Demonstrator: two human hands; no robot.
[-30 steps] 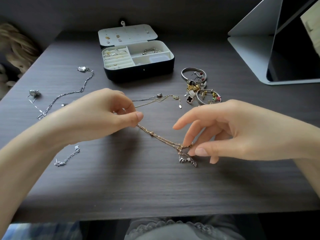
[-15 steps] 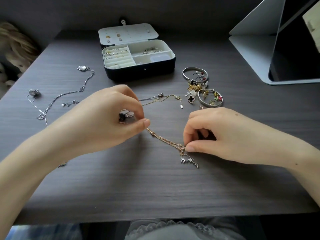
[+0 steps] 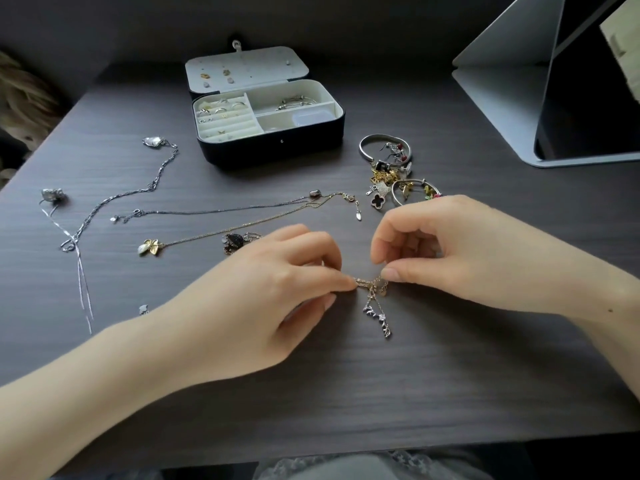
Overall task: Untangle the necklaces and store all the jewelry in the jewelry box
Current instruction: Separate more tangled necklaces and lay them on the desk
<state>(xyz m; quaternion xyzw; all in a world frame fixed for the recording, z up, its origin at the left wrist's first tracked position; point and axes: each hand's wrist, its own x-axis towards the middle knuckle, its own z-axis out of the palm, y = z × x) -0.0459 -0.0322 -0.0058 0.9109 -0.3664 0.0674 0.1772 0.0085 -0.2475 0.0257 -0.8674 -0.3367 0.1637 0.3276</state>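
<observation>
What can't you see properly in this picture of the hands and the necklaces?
All in the head view:
1. Gold chain tangle: too fine to count its strands. The fingertips of the left hand and right hand cover the spots they pinch.
2. Dark pendant: partly behind the left hand.
3. Jewelry pile: too small and jumbled to count pieces.
4. Dark screen: cut off by the right edge.

bare forearms, left hand [image 3: 263, 299] and right hand [image 3: 467, 258] with short plain nails; a pale grey lace-edged garment [image 3: 363, 467] shows past the near edge of the table [image 3: 346, 393].
</observation>
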